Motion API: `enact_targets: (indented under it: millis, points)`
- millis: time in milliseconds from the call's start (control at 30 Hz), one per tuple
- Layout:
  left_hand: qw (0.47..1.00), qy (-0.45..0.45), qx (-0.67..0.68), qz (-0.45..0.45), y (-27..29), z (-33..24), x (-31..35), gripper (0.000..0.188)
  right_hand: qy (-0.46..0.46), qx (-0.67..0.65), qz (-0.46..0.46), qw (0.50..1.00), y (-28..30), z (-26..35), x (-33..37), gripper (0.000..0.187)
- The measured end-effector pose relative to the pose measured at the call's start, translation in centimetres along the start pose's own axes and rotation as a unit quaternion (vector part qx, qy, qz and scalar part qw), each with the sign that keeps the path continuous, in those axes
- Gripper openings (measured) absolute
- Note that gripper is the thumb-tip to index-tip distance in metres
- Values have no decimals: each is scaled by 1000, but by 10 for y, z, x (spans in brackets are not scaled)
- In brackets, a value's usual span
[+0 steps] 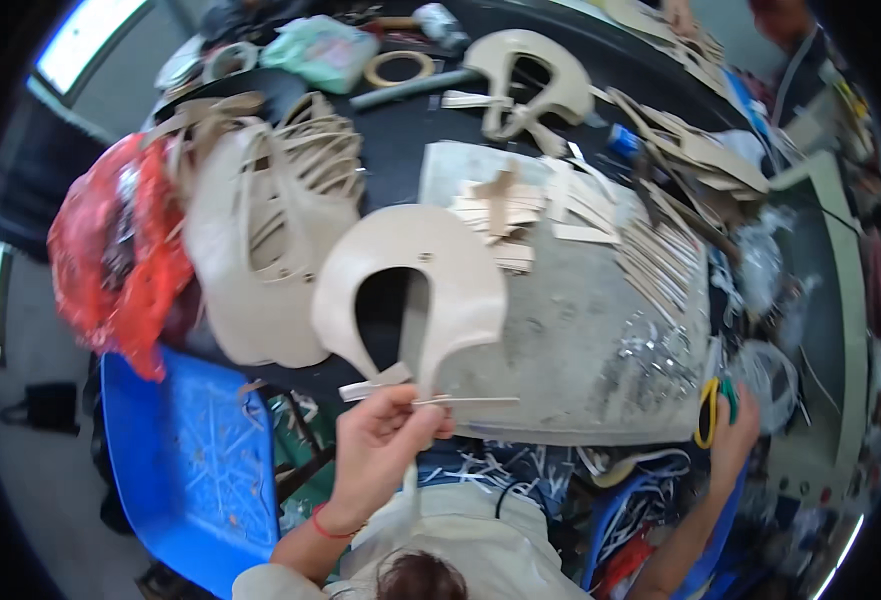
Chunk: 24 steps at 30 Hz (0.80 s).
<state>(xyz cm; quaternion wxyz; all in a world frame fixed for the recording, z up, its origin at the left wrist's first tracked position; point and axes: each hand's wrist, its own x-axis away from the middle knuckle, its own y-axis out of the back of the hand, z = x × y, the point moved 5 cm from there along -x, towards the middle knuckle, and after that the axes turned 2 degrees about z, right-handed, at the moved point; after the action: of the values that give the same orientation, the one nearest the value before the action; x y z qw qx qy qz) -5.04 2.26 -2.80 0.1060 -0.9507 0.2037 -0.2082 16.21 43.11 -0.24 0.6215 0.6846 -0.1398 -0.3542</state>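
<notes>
My left hand (385,445) pinches the lower end of a beige, horseshoe-shaped leather-like piece (410,235) together with a thin pale strip (485,402). The piece's rounded top points away from me, with a small metal fitting near its middle. A short folded strap (375,383) sticks out left of my fingers. Off at the right edge of the work board, my right hand (735,440) is closed around scissors with yellow and green handles (707,412). Their blades cannot be made out.
A grey board (560,370) carries stacked pale strips (500,215), thin strips in a row (652,265) and small metal fittings (650,360). Similar beige pieces (250,240) are piled left beside a red plastic bag (120,250). Blue tub (190,450) stands lower left; scraps lie below the board.
</notes>
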Motion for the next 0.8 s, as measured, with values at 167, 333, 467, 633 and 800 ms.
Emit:
enact_targets:
  millis: [167, 333, 467, 633, 800]
  points:
    - [999, -21, 24, -14, 12, 8, 7, 18, 69, -421, 141, 893, 21, 208, 12, 29]
    - [999, -14, 45, -1, 5, 8, 8, 19, 148, -547, 306, 765, 9, 312, 27, 26]
    - [999, -19, 11, -24, -1, 15, 7, 19, 123, -561, 361, 735, -2, 317, 34, 22]
    - [984, -140, -55, -93, 14, -8, 30, 15, 168, -485, 261, 818, -3, 300, -16, 23]
    - [967, -204, -99, -112, 14, -30, 44, 15, 252, -312, 50, 915, -30, 269, -109, 15]
